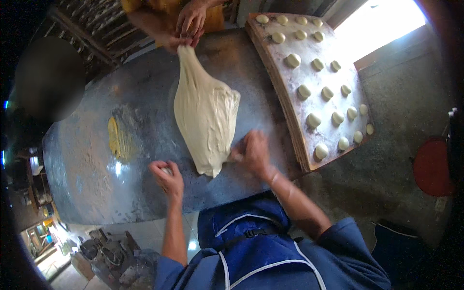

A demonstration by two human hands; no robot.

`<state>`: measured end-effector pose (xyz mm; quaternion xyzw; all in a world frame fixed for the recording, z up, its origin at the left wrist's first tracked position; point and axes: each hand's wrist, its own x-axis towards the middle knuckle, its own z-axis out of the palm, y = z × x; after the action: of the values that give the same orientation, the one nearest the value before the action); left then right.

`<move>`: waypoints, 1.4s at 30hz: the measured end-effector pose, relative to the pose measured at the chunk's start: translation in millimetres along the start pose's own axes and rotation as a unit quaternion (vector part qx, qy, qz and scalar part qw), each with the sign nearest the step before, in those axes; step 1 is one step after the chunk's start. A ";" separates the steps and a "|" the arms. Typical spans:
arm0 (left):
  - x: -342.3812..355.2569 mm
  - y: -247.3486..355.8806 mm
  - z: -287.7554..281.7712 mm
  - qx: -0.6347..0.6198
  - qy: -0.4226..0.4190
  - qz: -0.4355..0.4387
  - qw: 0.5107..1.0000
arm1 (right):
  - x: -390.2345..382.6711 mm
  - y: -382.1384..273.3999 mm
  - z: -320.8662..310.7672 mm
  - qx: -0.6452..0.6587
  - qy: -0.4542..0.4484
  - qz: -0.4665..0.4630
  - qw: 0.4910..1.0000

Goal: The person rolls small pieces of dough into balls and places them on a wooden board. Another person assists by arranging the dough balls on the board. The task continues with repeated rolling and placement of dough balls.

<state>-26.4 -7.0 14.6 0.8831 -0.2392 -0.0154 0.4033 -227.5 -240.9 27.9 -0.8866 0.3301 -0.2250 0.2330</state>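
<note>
One view is supplied, from the left camera of a head-worn fisheye pair. It looks steeply down from above the wearer's blue cloth apron with white piping (266, 251), facing forward across the broad grey smooth-topped worktable (145, 92). Range is close; the tabletop spans mid-frame. Straight edges bow toward the rim.

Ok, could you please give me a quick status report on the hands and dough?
Left hand apparently curled around small pale piece, apart from stretched dough. Right hand blurred, at dough's near right edge. Far end in co-worker's hands.
</note>
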 end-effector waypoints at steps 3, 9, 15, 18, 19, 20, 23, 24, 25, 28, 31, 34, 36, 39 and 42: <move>-37.1 -11.0 -17.5 0.021 -0.052 0.171 0.984 | -79.3 19.9 -6.3 0.182 -0.169 0.095 0.964; 9.2 -19.4 -18.7 0.047 0.014 0.023 0.999 | -15.1 20.7 -9.2 -0.050 0.050 -0.065 0.995; -33.9 -62.7 -46.0 0.076 -0.017 0.141 0.987 | -66.9 62.0 -38.5 0.070 -0.107 -0.047 0.991; -19.6 -55.2 -46.5 0.100 0.007 0.032 0.994 | -35.8 57.7 -32.0 -0.028 0.001 -0.010 1.000; -29.2 -48.3 -43.5 0.086 -0.002 0.021 0.996 | -45.0 40.4 -19.1 -0.027 0.041 -0.052 0.997; -30.7 -43.2 -40.9 0.065 -0.008 0.014 0.998 | -51.1 31.1 -13.2 -0.031 0.086 -0.096 0.991; -25.7 -20.1 -75.8 0.082 -0.147 0.088 0.982 | -76.4 73.5 -43.6 0.090 -0.096 -0.051 0.990; -17.5 -1.4 -91.7 0.094 -0.199 0.134 0.966 | -82.2 83.6 -51.8 0.082 -0.097 -0.064 0.990; -5.7 2.7 -105.6 0.136 -0.292 0.110 0.940 | -81.6 79.9 -59.6 0.067 -0.080 -0.085 0.991; 48.0 48.8 -103.6 0.201 -0.462 0.116 0.856 | -60.5 54.3 -93.7 0.007 -0.012 -0.160 0.987; 73.1 183.9 -40.0 0.111 -0.479 0.245 0.836 | -76.4 69.5 -104.0 0.024 -0.182 -0.141 0.973; 92.6 321.6 55.5 0.001 -0.391 0.463 0.795 | -41.1 81.0 -157.5 0.175 -0.231 -0.058 0.955; 101.0 401.3 140.0 -0.128 -0.349 0.545 0.752 | -10.5 96.8 -227.5 0.193 -0.045 -0.013 0.980; 91.6 521.3 280.5 -0.295 -0.319 0.546 0.716 | 45.5 129.6 -345.4 0.132 0.257 0.063 0.955; 94.9 592.2 386.5 -0.246 -0.328 0.544 0.733 | 96.6 182.9 -384.5 0.196 0.431 0.057 0.879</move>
<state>-270.4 -652.4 196.0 0.4127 -0.7839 -0.1400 0.4423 -462.2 -532.5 252.6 -0.6176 0.3975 -0.6314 0.2491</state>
